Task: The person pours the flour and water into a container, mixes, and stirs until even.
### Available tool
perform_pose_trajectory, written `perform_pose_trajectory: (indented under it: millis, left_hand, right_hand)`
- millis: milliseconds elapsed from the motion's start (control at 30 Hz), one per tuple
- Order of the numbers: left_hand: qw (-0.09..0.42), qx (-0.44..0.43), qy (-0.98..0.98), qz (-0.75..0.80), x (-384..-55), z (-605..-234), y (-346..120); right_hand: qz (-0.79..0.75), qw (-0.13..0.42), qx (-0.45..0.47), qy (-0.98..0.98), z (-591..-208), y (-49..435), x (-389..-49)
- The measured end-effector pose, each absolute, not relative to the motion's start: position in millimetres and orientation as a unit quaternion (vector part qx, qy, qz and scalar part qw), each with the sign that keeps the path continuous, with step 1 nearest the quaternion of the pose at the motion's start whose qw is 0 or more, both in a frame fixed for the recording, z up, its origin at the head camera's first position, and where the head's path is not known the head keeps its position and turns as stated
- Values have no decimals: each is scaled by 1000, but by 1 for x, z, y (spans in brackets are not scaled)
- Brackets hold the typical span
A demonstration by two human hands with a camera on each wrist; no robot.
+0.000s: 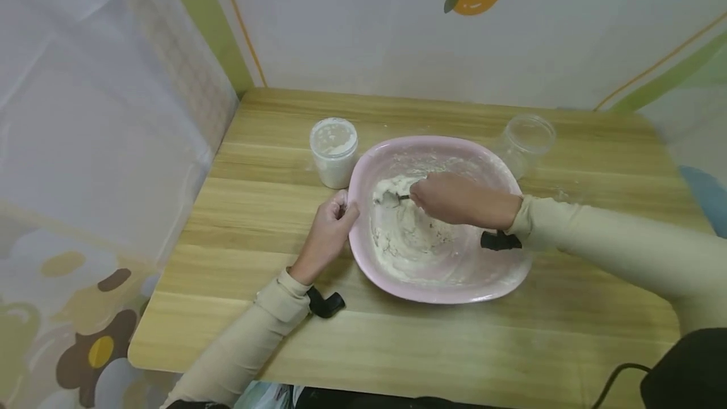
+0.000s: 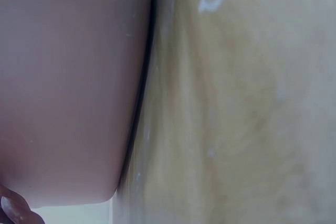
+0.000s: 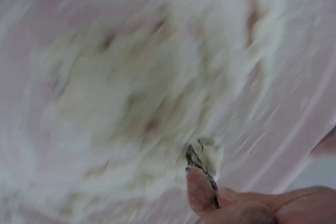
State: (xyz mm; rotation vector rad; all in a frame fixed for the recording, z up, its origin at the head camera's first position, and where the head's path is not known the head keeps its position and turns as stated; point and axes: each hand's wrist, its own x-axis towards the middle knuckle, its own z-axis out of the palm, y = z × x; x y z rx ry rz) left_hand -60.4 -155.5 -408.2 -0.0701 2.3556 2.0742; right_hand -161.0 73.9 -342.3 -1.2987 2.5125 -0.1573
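Observation:
A pink basin (image 1: 437,295) holds a pale, sticky flour mixture (image 1: 420,232) smeared over its bottom and sides. My left hand (image 1: 329,226) grips the basin's left rim, thumb on the near side. In the left wrist view the basin's outer wall (image 2: 73,87) fills the left side, with a fingertip (image 2: 18,208) at the corner. Inside the basin, my right hand (image 1: 449,197) pinches the handle of a spoon (image 1: 389,199), its bowl in the mixture at the left side. The right wrist view shows the thumb and fingers (image 3: 247,205) on the spoon's handle, close over the mixture.
Behind the basin at the left stands a clear jar (image 1: 334,156) of white powder. A clear, see-through jar (image 1: 528,137) stands at the basin's back right. The wooden table (image 1: 227,257) meets a printed cloth backdrop (image 1: 363,36). A black object with a cable (image 1: 619,371) sits at the near right.

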Motion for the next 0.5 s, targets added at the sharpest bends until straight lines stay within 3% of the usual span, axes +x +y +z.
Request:
perform_pose_trajectory:
  millis: [100,200,400,500]
  left_hand:
    - [8,-16,750,661,-61,-409,-155]
    - [8,-11,751,660,-61,-409,-157]
    - [-3,-13,750,661,-62,-409,-157]
    - [-5,-14,750,661,-61,-409,-156]
  right_hand:
    - [-2,20,-473,881,-342,84,-169]
    - [59,-55,-462,883,-333,92,-172]
    - [180,-71,-451,871,-312,106,-175]
    - [220,-31,-451,865,-305,113,-173]
